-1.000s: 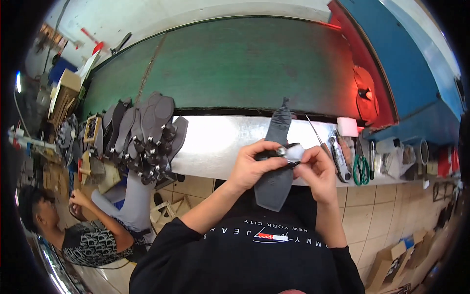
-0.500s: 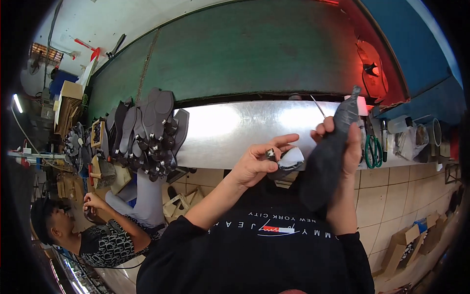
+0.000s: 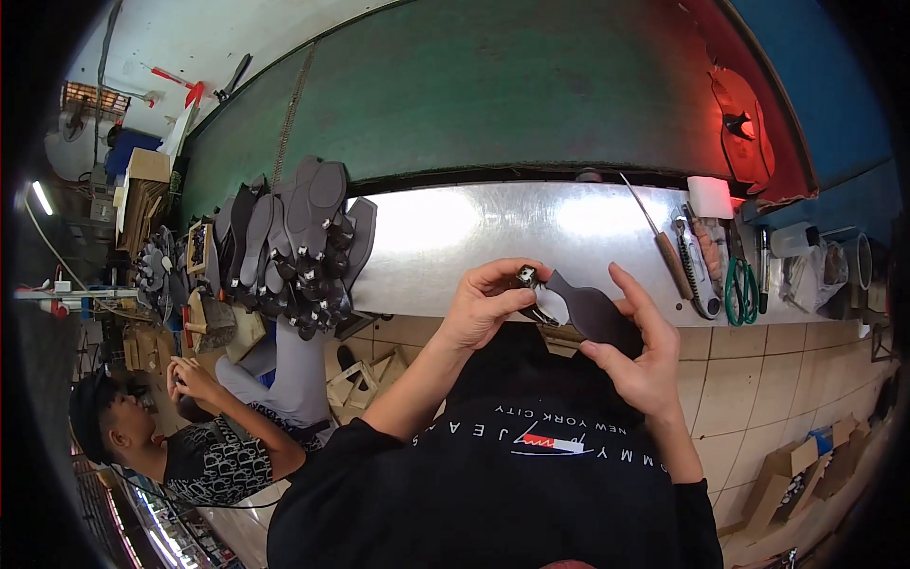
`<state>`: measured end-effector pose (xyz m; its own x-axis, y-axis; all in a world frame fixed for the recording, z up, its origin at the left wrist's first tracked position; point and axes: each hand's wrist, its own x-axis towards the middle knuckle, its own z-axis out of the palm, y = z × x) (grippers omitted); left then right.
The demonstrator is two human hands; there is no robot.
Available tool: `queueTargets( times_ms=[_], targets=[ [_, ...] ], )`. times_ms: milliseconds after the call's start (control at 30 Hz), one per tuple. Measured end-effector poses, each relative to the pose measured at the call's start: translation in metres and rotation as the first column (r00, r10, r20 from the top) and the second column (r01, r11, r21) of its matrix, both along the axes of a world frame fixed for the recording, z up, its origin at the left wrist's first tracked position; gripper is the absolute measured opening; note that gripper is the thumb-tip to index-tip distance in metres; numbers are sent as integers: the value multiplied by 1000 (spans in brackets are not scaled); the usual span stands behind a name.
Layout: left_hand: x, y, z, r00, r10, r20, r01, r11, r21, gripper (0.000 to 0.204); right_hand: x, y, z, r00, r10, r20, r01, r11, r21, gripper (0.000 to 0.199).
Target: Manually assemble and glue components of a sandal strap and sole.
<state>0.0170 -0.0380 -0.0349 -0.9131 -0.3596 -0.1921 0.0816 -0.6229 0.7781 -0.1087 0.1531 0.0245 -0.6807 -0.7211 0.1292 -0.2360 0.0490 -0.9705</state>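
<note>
My left hand (image 3: 490,305) is closed, its fingers and thumb around a dark shoe part (image 3: 547,321) with a white patch and a small shiny end. Between the thumb and fingers of my right hand (image 3: 645,353) is a dark grey shoe sole (image 3: 594,301), wide at the right and waisted towards the left. The sole's narrow end overlaps the white patch just past my left fingertips; whether the two parts touch cannot be made out. Both are held over the near edge of the metal worktop (image 3: 417,256).
Stacked dark soles with heels (image 3: 308,237) crowd the worktop's left. At right lie an awl (image 3: 671,261), a utility knife (image 3: 699,270) and green-handled scissors (image 3: 740,284). Beyond runs a green conveyor belt (image 3: 474,95), with a red-lit shoe part (image 3: 739,128). A co-worker (image 3: 213,427) sits at left.
My right hand has lowered the sole and turned it, bringing its narrow end to the part in my left hand. The left hand stays nearly in place. The awl and knife show now.
</note>
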Motion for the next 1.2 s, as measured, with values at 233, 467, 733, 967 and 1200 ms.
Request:
queueTargets(
  times_ms=[233, 467, 733, 967, 1200],
  targets=[
    [-1, -1, 5, 998, -19, -67, 14, 997, -74, 30, 6, -1, -1, 993, 74, -94, -73, 997, 6, 51],
    [1, -1, 2, 994, -36, -101, 27, 996, -91, 29, 9, -1, -4, 991, 85, -107, -88, 996, -22, 45],
    [-1, 0, 2, 993, -37, -109, 25, 994, -106, 30, 8, -2, -4, 991, 91, -101, -94, 995, -25, 45],
    [2, -5, 6, 998, -67, -6, 65, 982, -176, 32, 7, -1, -1, 984, 109, -140, -109, 994, 11, 45],
    [2, -7, 5, 991, -122, -61, 90, 919, -383, 39, 4, -2, 1, 971, 102, -218, -99, 995, 28, 43]
  ],
)
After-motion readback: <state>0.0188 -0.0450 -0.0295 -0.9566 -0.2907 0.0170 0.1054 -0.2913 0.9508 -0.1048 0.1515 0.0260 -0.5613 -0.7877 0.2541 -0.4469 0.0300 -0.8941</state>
